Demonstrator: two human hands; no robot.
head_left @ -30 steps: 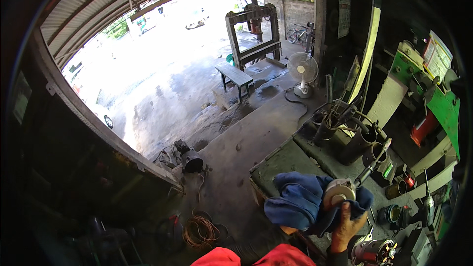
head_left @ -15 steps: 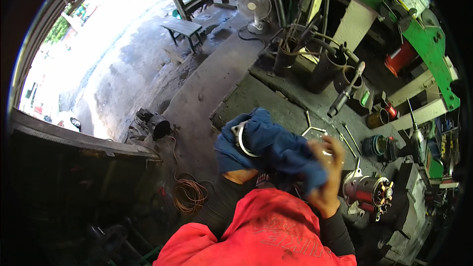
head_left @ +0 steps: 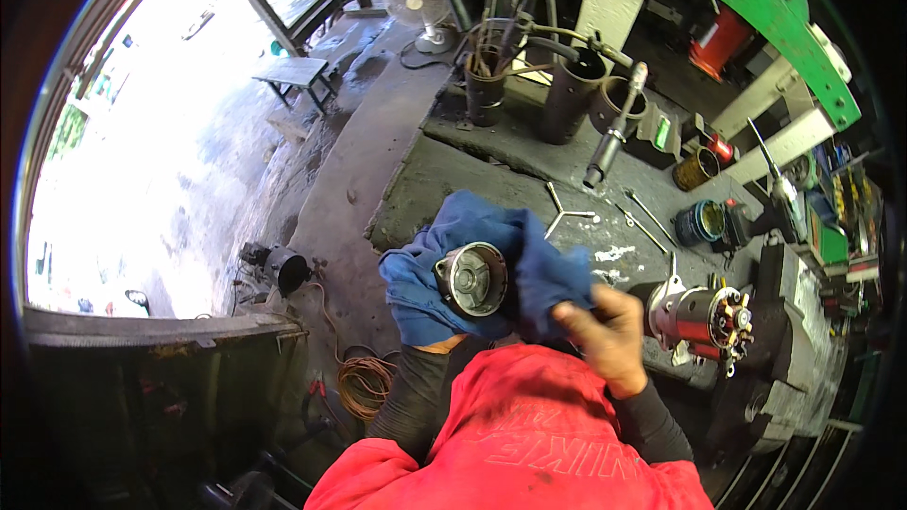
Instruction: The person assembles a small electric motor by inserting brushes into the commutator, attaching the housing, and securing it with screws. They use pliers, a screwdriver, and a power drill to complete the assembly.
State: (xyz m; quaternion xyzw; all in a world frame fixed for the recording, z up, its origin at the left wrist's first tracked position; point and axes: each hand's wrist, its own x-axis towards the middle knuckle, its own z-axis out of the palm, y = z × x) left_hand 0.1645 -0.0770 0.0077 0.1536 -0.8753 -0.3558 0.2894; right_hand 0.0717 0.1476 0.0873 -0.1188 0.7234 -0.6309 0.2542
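Note:
A round metal end housing [head_left: 476, 280], its hollow open side up, rests in a blue cloth [head_left: 425, 269] in front of my chest. Beneath the cloth is my left hand [head_left: 440, 344], its fingers covered, supporting the housing through the fabric. My right hand [head_left: 609, 338] grips the other end of the cloth, thumb and fingers closed on a bunch of it, beside the housing. To the right, on the workbench [head_left: 444, 170], lies a motor body [head_left: 704, 316] with a red middle and copper-coloured parts at its end.
A three-armed wrench [head_left: 562, 211] and some spanners [head_left: 645, 224] lie beyond the cloth. Metal canisters [head_left: 570, 99], an air tool [head_left: 614, 137] and a dark blue tub [head_left: 700, 222] stand or lie farther back. A vise [head_left: 789, 340] is at right; coiled cable [head_left: 367, 385] lies on the floor at left.
The cloth has come off the housing's open side, baring its inside, which was mostly covered before. My right hand has come down a little with its end of cloth. The whole view has shifted.

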